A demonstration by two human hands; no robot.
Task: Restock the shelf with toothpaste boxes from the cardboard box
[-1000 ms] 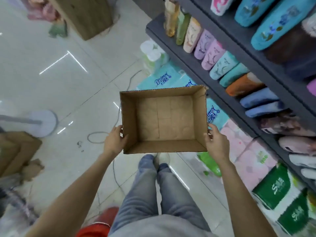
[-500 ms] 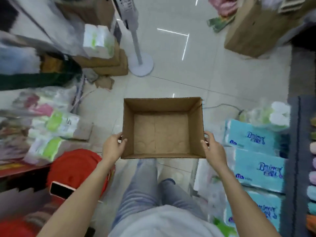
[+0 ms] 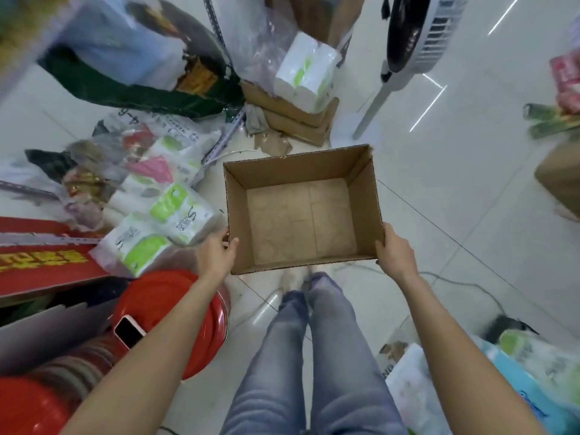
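Head view: left hand (image 3: 216,252) and right hand (image 3: 396,252) each grip the empty cardboard box (image 3: 303,211); restocking looks finished; next, set it down.

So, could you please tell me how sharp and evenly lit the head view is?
Head view: the cardboard box and both hands, left hand and right hand, are sharp; the upper left corner smears with motion blur; ceiling lights streak as glare on the floor tiles; wide-angle distortion bends the fan.
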